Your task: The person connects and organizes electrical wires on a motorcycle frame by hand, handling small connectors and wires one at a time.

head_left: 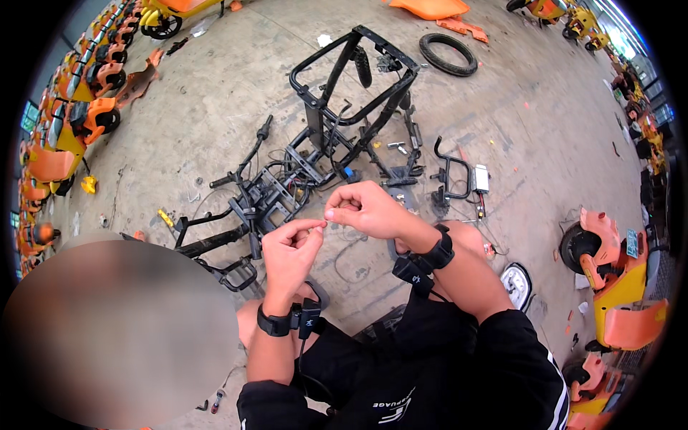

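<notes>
My left hand and my right hand meet in front of me, fingertips almost touching. Each has thumb and index finger pinched together. Between the tips there seems to be something tiny, with a reddish speck at the left fingers; its kind is too small to tell. Beyond them on the floor lies a stripped black scooter frame, with bare wires and metal brackets around its middle. Left of it rests a black handlebar. Both wrists wear black straps with small boxes.
A loose black tyre and orange panels lie farther off. Right of the frame are a bent black bar and a silver box. Yellow-orange scooters line both sides. A screwdriver lies lower left, beside a blurred area.
</notes>
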Demonstrator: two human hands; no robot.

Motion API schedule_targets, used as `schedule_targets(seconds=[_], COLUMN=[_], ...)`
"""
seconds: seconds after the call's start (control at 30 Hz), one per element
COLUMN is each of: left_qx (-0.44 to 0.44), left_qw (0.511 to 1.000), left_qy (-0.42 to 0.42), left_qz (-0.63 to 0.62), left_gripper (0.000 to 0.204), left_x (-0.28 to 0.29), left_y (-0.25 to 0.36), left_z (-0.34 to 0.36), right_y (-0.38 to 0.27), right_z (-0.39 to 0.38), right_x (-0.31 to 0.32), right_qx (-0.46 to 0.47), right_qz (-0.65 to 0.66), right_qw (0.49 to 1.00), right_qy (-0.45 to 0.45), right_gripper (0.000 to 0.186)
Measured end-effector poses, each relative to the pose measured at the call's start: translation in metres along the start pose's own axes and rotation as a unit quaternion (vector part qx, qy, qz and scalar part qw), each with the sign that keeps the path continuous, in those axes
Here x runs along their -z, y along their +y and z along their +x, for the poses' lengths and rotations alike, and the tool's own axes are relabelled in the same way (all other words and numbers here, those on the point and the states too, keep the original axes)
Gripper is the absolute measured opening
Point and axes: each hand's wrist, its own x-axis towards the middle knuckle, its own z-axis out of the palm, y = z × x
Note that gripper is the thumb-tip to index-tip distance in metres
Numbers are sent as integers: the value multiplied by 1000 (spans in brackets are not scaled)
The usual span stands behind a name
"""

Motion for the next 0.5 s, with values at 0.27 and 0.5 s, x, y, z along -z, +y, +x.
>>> schedule_targets(seconds=[0.27,0.5], left_qx=[0,93], left_qw=[999,987], left_qy=[32,23], left_qz=[6,-129], left_gripper=[10,13], left_x=[9,20], left_y=[-15,-7], left_z=[12,19], right_y=[7,93], right_z=[5,-2], right_x=[-1,58], right_qx=[24,-54], right_qz=[7,73], right_qw=[995,965], right_qy=[97,247], right_gripper=[21,24])
